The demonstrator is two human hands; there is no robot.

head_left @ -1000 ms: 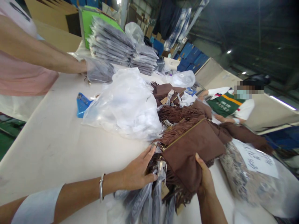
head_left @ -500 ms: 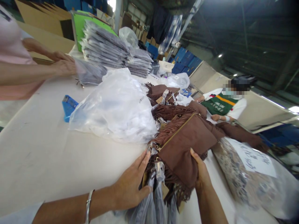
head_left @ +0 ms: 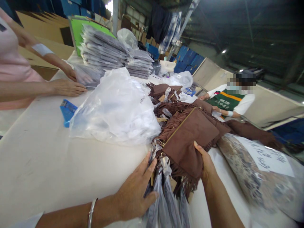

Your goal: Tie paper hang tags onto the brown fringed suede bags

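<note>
With right fingers [head_left: 199,147] closed on the near edge of a brown pouch [head_left: 190,136], atop other fringed pouches [head_left: 163,90] on the tabletop [head_left: 83,171], and left fingers [head_left: 149,171] spread open beside plastic-wrapped strips [head_left: 169,193].

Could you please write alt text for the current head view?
At a pale table, a person's right hand grips a brown fringed bag, while the left hand spreads beside plastic-wrapped strips. Farther back are a white plastic sack, a co-worker in pink and another in green.
</note>
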